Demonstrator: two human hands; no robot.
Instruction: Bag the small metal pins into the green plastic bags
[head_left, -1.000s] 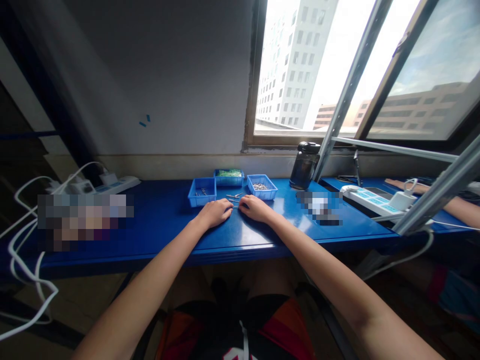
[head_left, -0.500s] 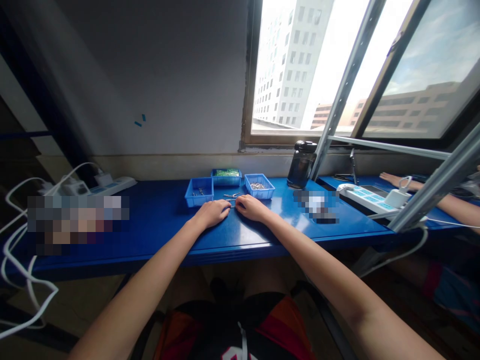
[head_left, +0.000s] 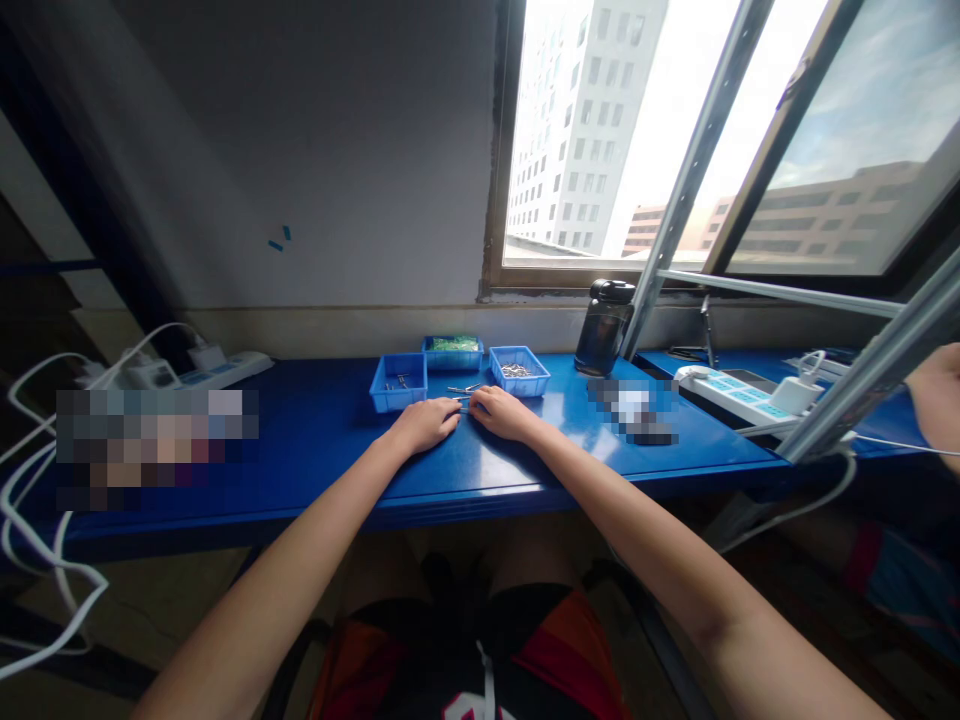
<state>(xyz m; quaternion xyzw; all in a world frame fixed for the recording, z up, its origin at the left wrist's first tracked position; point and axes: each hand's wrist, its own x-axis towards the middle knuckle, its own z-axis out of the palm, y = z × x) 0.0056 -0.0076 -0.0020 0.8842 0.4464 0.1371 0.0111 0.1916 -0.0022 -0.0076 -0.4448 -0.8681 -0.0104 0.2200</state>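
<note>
My left hand (head_left: 426,424) and my right hand (head_left: 498,412) rest close together on the blue table (head_left: 315,440). Both are closed, with fingertips almost meeting. A thin silvery metal piece (head_left: 464,399) spans the narrow gap between them, its ends covered by my fingers; its exact kind is too small to tell. Just beyond the fingertips lie a few slender metal pieces (head_left: 466,388). Behind my left hand is a blue bin (head_left: 398,399) with a few small dark metal parts inside. Another blue bin (head_left: 529,388), full of small metal parts, stands behind my right hand.
A third blue bin (head_left: 453,362) holds green packets at the back. To the right stand a black bottle (head_left: 602,330), a power strip (head_left: 731,396) and a metal rack post (head_left: 679,190). Another power strip (head_left: 229,373) with white cables lies left. A co-worker's arm (head_left: 937,395) shows far right.
My hands stay nearly in place, with only slight finger movement. At the far right, the co-worker's arm has drawn back toward the picture's edge.
</note>
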